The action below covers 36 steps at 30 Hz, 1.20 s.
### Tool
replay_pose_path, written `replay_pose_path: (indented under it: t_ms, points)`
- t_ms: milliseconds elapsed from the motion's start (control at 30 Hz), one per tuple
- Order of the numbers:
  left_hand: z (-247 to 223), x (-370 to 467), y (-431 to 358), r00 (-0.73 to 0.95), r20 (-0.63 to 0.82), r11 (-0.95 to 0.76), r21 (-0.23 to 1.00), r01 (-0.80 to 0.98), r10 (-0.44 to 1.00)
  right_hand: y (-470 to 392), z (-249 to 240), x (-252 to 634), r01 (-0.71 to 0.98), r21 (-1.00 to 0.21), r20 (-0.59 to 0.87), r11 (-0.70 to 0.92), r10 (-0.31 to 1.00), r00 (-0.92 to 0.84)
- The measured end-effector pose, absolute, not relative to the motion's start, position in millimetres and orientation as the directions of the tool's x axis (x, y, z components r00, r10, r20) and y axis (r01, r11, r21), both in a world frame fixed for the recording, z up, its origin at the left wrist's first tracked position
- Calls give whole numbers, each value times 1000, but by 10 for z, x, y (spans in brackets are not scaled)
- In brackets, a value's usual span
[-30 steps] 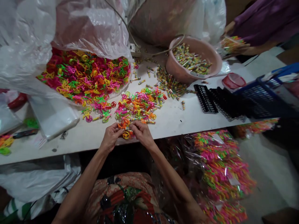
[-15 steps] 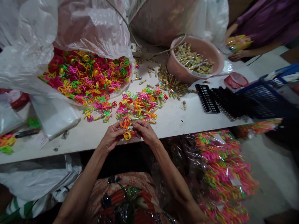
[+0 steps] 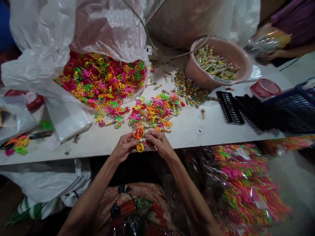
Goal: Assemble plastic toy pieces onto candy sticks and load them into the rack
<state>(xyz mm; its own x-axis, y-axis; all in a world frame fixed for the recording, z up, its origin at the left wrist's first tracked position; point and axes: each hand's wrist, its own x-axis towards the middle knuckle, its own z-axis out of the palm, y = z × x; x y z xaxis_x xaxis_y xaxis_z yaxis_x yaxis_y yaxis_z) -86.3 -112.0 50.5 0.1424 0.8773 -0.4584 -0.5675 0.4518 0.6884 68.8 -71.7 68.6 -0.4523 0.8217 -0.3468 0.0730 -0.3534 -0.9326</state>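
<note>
My left hand [image 3: 125,146] is closed, pinching small bright plastic toys with wheel-like rings just over the table's front edge. An orange-red toy [image 3: 139,132] sticks up from its fingers, and a yellow ring [image 3: 140,147] hangs below. Between both hands shows a small printed tube [image 3: 142,140], pale with coloured markings. My right hand [image 3: 159,143] is closed too, its thumb and fingers at the tube's right end. Fingers partly hide how tube and toys fit together. Right behind my hands lies a pile of mixed toys and tubes [image 3: 155,111].
A large plastic bag [image 3: 103,77] of colourful toys lies open at the back left. Tubes fill a pink basin [image 3: 247,64] and spill beside it. Black racks [image 3: 230,107] and a blue basket [image 3: 295,108] stand right. A co-worker's arm [image 3: 292,52] is near a filled bag.
The view has swung left, so the table's things appear farther right. My hands keep their grip on the toys and tube, with only slight finger movement.
</note>
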Motion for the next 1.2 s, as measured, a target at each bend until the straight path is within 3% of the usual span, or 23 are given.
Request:
replay_pose_path:
  t_ms: [233,467,567,600,667,767,867,1100,1200]
  points:
    - [471,-817,-1141,-51,-383,332,853,-402,922,-775,658,639,274,-962,-117,-18,929,-350]
    - [496,-787,-1060,-99,-281,239,921,-308,954,-553,644,607,132,-976,-208,-175,926,-314]
    - [483,-959,-978,-280,-98,113,993,35,955,-347,698,670,208,-977,-102,-53,966,-236]
    - [462,-1055,-948,-342,-7,87,972,219,940,-284,712,705,267,-964,-37,20,978,-205]
    - [398,-1273,-900,-379,149,104,815,570,913,-195,709,789,412,-896,117,163,984,-135]
    - [266,-1521,-895,-306,169,171,542,823,937,-180,603,937,583,-778,262,234,964,-37]
    - [142,-1538,-993,-245,141,158,453,877,959,-251,423,1100,613,-766,236,192,972,-10]
    - [181,-1303,-917,-194,260,34,515,857,946,-352,162,1481,729,-675,212,109,976,50]
    - [332,-1431,-548,-122,287,-8,414,910,950,-332,94,1588,744,-660,194,104,980,35]
